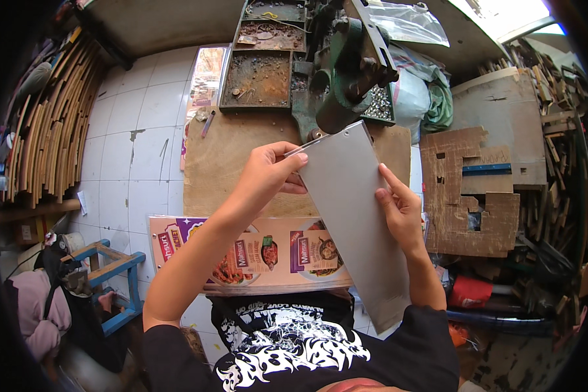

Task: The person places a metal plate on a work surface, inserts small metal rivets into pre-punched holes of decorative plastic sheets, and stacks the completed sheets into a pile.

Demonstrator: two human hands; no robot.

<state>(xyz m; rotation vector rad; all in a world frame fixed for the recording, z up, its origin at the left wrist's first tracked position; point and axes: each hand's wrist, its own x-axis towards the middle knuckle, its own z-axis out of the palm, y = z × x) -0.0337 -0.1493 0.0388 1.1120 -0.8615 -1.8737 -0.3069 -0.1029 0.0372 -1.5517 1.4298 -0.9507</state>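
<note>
Grey panel (349, 209) slanted between left fingers (290, 164), pinching upper-left corner, and right fingers (396, 181), grasping right edge.

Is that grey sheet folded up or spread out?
Spread out: the grey sheet shows one long face, no crease visible, with the left hand pinching its upper corner and the right hand at its right edge.

Sheet (354, 209) plain grey; machine (338, 78) green (rather dark).
</note>
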